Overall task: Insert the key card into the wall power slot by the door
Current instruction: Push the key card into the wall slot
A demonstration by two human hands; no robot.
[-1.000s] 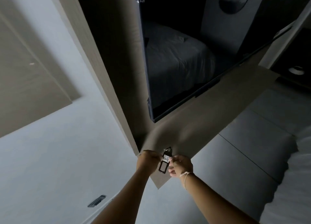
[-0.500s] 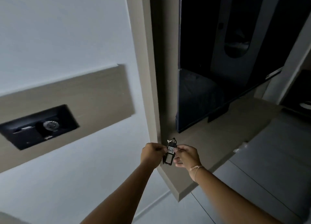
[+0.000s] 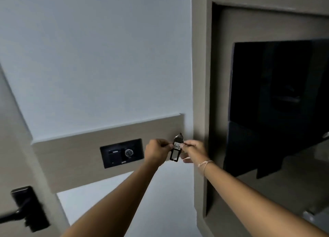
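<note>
A black key card tag [image 3: 175,151] with a white numbered label and a metal ring on top hangs upright between both hands. My left hand [image 3: 156,152] pinches its left edge and my right hand [image 3: 193,150] pinches its right edge. The black wall power slot panel [image 3: 122,153] sits in a beige wooden strip [image 3: 74,156], a short way to the left of my left hand. The panel has a card slot on its left side and a round patterned part on its right. The tag is apart from the panel.
A black door lock and lever handle [image 3: 26,210] show at the lower left on the door. A dark TV screen [image 3: 277,103] fills a recessed beige niche on the right. White wall lies above and below the strip.
The view has swung left and up, bringing the power slot panel from the far left to just beside my hands. Both hands keep the same hold on the tag. The door handle has come into view.
</note>
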